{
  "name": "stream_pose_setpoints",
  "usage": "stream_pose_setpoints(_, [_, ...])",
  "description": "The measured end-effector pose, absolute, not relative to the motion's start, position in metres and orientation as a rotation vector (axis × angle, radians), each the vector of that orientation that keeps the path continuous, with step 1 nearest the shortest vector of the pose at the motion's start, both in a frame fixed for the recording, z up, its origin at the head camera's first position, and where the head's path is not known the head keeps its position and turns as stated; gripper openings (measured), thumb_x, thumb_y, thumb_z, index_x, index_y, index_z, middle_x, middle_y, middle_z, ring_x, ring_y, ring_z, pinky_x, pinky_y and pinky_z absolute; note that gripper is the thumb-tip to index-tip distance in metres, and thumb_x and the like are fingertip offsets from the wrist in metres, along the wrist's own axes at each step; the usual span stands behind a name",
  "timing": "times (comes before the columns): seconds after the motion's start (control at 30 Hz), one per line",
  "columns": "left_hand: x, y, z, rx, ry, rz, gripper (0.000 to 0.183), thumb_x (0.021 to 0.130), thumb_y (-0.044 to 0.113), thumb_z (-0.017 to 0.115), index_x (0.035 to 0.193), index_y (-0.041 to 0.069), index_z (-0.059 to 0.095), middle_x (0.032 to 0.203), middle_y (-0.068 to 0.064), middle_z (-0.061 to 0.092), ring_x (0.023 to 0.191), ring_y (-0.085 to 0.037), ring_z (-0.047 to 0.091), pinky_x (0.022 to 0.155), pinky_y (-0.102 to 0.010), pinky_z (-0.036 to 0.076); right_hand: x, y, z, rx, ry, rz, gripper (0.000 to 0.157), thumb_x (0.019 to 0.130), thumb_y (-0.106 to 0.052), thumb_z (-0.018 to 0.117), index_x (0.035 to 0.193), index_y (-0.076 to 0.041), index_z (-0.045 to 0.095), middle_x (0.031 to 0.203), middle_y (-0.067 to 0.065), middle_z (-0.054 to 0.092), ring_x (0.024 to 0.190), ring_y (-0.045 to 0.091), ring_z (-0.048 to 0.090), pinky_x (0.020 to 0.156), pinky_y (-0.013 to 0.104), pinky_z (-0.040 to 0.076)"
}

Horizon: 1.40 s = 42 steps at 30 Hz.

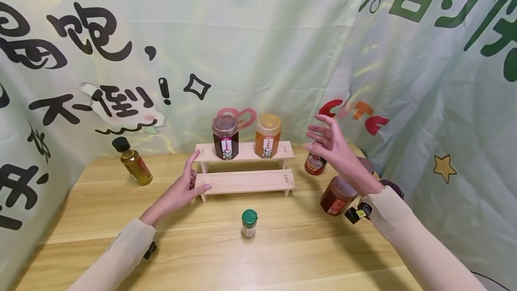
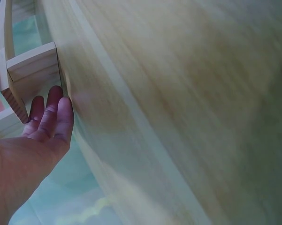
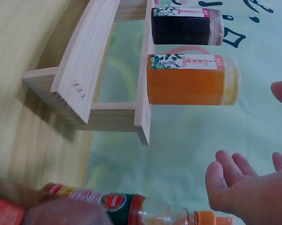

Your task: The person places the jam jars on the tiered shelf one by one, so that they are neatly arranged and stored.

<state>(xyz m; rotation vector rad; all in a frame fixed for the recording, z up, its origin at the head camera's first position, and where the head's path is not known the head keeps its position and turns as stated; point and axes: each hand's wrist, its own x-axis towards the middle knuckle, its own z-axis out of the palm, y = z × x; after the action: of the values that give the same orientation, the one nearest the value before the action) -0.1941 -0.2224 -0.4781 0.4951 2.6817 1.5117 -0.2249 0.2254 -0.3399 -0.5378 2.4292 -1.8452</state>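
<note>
A two-tier wooden rack [image 1: 246,182] stands on the table. My left hand [image 1: 181,191] grips its left end, the thumb over the lower board and the fingers beneath it, as the left wrist view shows. On the upper board stand a jar of dark contents [image 1: 225,143] and a jar of amber contents [image 1: 267,142], side by side. My right hand [image 1: 337,147] hovers to the right of the rack, fingers loosely spread and holding nothing. Partly hidden below it is a sauce bottle [image 1: 315,164], whose orange cap [image 3: 206,218] shows in the right wrist view.
A small shaker with a green lid [image 1: 249,223] stands in front of the rack. At the far left is an oil bottle with a black cap [image 1: 136,165]. A red-brown jar [image 1: 336,197] stands under my right forearm. A printed curtain [image 1: 274,66] hangs behind the table.
</note>
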Motion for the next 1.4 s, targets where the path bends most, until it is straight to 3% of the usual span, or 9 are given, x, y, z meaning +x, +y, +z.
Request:
stream_pose_setpoints(0.23, [-0.2,-0.227,-0.488,0.478,2.68,1.52,0.114,0.102,0.021,0.082,0.175,0.035,-0.003,0.091,-0.012,0.047,0.073,-0.021,0.045,0.058,-0.03,0.043,-0.2,0.246,-0.337,-0.456,2.474,-1.823,0.081,0.108,-0.027,0.072,0.171,-0.027,0.021,0.165,0.013,0.041,0.154,0.032,0.042,0.121,0.063,0.034])
stream_pose_setpoints(0.33, [-0.2,-0.227,-0.489,0.48,2.682,1.512,0.113,0.102,0.022,0.081,0.175,0.036,-0.004,0.091,-0.012,0.047,0.073,-0.021,0.046,0.058,-0.03,0.044,-0.191,0.255,-0.339,-0.437,2.508,-1.808,0.08,0.109,-0.028,0.071,0.172,-0.024,0.021,0.164,0.014,0.042,0.153,0.034,0.043,0.118,0.049,0.042])
stream_pose_setpoints(0.47, [-0.201,-0.228,-0.49,0.486,2.682,1.503,0.113,0.103,0.023,0.081,0.175,0.038,-0.005,0.09,-0.01,0.047,0.073,-0.02,0.045,0.058,-0.03,0.044,-0.179,0.267,-0.345,-0.416,2.535,-1.82,0.075,0.111,-0.023,0.068,0.17,-0.019,0.023,0.163,0.018,0.043,0.15,0.035,0.045,0.103,0.024,0.051])
stream_pose_setpoints(0.6, [-0.202,-0.228,-0.491,0.498,2.693,1.496,0.113,0.103,0.023,0.08,0.175,0.036,-0.005,0.09,-0.01,0.046,0.073,-0.02,0.045,0.058,-0.03,0.043,-0.17,0.278,-0.353,-0.377,2.555,-1.852,0.07,0.111,-0.019,0.067,0.168,-0.019,0.026,0.16,0.019,0.042,0.147,0.032,0.049,0.097,0.019,0.053])
stream_pose_setpoints(1.03, [-0.199,-0.227,-0.489,0.481,2.684,1.509,0.112,0.103,0.023,0.081,0.176,0.033,-0.003,0.093,-0.013,0.048,0.074,-0.022,0.046,0.059,-0.031,0.044,-0.141,0.295,-0.385,-0.362,2.863,-1.71,0.073,0.105,-0.01,0.074,0.165,-0.007,0.032,0.151,0.02,0.05,0.133,0.011,0.053,0.103,0.011,0.041])
stream_pose_setpoints(1.4, [-0.2,-0.228,-0.492,0.489,2.697,1.496,0.112,0.103,0.024,0.08,0.176,0.035,-0.004,0.091,-0.011,0.046,0.074,-0.021,0.044,0.059,-0.031,0.043,-0.132,0.298,-0.411,-0.196,2.88,-1.62,0.086,0.099,-0.013,0.084,0.166,-0.005,0.031,0.157,0.025,0.044,0.142,0.041,0.045,0.099,0.007,0.039])
